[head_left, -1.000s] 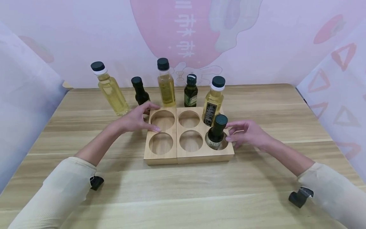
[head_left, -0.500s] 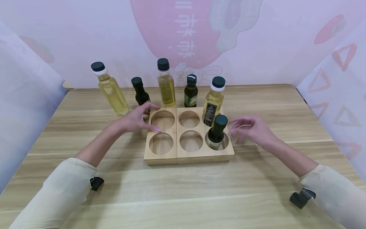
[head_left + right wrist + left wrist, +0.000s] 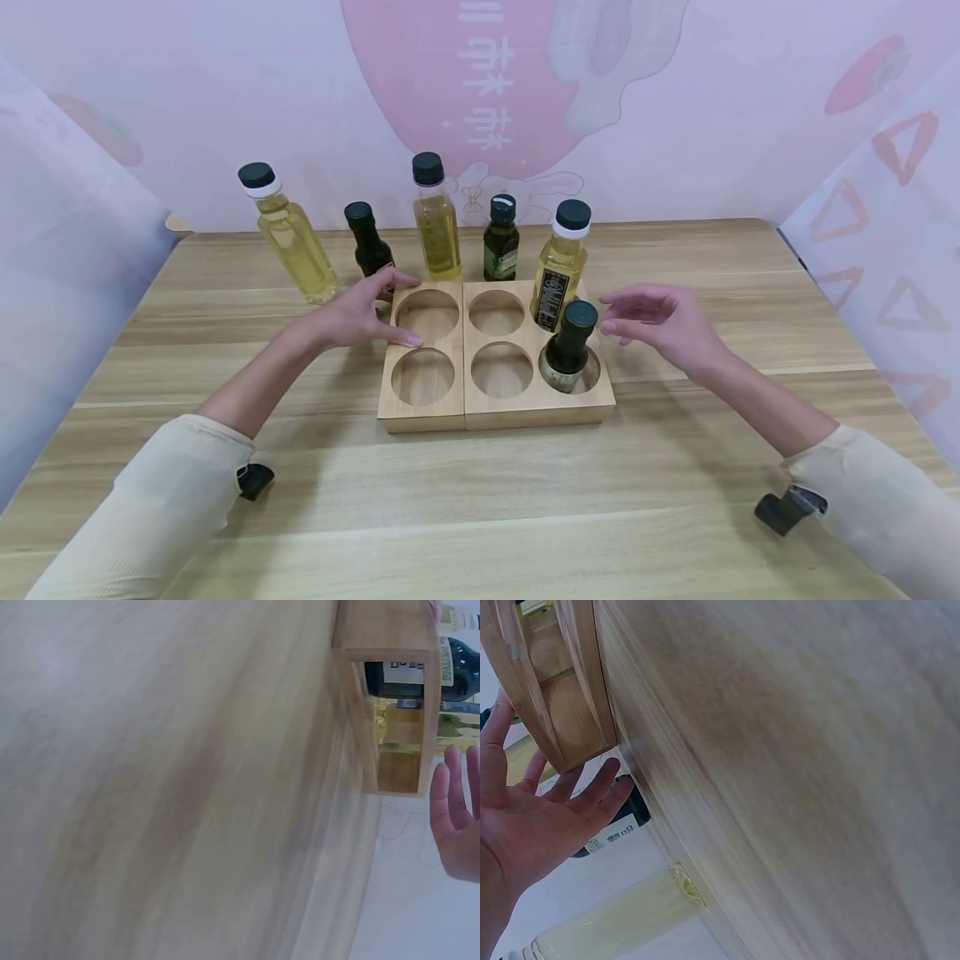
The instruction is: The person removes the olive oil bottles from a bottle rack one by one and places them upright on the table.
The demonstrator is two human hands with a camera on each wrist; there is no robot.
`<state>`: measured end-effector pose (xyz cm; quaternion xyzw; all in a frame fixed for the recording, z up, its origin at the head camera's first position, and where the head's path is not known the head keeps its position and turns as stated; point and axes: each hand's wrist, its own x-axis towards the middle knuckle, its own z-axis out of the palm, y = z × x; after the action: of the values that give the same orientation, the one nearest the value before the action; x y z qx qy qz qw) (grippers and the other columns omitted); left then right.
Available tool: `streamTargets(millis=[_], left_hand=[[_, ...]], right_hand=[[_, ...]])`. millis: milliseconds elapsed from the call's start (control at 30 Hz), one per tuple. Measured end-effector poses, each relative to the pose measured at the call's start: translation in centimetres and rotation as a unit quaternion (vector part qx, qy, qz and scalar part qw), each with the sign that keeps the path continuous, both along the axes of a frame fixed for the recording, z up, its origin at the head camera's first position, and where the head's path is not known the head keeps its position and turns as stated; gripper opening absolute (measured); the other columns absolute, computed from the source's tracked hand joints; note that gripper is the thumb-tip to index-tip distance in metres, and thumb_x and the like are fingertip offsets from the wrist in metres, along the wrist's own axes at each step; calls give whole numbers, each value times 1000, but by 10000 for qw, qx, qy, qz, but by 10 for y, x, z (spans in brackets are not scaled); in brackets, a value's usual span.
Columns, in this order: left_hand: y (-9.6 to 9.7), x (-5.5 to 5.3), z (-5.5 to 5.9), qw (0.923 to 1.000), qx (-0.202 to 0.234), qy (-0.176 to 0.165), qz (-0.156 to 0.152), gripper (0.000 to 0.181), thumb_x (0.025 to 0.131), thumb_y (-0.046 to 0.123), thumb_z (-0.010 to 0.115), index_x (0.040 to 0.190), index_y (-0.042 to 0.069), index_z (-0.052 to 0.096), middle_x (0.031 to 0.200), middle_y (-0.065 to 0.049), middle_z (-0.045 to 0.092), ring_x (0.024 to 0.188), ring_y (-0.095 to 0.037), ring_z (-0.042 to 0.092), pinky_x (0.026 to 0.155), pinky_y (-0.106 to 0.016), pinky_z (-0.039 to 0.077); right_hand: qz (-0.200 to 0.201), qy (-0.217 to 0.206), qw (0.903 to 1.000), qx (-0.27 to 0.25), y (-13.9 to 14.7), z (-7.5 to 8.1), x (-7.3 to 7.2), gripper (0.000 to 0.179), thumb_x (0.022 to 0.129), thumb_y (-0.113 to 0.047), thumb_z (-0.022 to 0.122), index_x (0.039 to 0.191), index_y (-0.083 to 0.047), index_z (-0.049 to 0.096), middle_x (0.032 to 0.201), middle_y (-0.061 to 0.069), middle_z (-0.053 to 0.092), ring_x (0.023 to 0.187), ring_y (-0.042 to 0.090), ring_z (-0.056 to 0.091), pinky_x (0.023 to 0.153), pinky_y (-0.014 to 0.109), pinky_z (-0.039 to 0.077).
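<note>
A wooden bottle rack (image 3: 442, 410) with round holes sits mid-table, with a seam between its narrow left piece and wider right piece. My left hand (image 3: 352, 317) rests on its left end, thumb on the top and index finger at the back corner; in the left wrist view its fingers reach out along the rack's end. A dark bottle with a green cap (image 3: 574, 342) stands in the front right hole, leaning slightly. Behind it a yellow oil bottle (image 3: 566, 262) with a black label fills the back right hole. My right hand (image 3: 667, 329) hovers just right of the rack, fingers loosely bent, holding nothing.
Behind the rack stand a tall yellow oil bottle (image 3: 437, 233), a small dark green bottle (image 3: 500, 246) and a slim dark bottle (image 3: 371, 250). Another tall oil bottle (image 3: 296, 246) is at the back left. A printed backdrop (image 3: 675, 150) rises behind the table.
My right hand has let go of the dark bottle in the front right hole and drawn back to the right and up. My left hand stays on the rack.
</note>
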<state>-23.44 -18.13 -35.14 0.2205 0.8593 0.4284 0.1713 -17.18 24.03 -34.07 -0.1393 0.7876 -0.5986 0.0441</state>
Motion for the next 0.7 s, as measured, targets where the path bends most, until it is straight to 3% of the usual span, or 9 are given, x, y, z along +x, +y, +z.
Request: streamTargets(millis=[200,467,533,700], left_hand=[[0,1,1,10000,-59,-56,19,78,84,10,88,146,-2,42,155,-26,40,135,-51,42,112,-63,39],[0,1,1,9999,-63,-82,27,77,84,9,87,146,-2,42,156,-25,40,135,-51,42,113,-63,39],[0,1,1,9999,-62,-76,32,77,84,8,87,146,-2,42,155,-26,40,135,-51,42,113,-63,39],[1,1,2,9999,-95,-80,58,78,84,8,88,146,-2,42,156,-26,39,135,-51,42,113,-63,39]], right_hand=[[601,476,9947,-692,-7,6,0,31,89,16,69,116,4,74,107,0,78,101,13,73,88,25,61],[1702,880,9730,-1286,-12,9,-1,55,84,24,59,126,-8,72,125,3,73,111,17,71,95,29,59],[1978,988,9646,-1440,-15,10,-3,57,83,23,59,130,-7,70,128,5,72,115,18,70,99,30,57],[2479,1192,9438,-1834,-25,11,-7,46,85,22,65,130,12,64,124,15,72,116,23,69,102,33,56]])
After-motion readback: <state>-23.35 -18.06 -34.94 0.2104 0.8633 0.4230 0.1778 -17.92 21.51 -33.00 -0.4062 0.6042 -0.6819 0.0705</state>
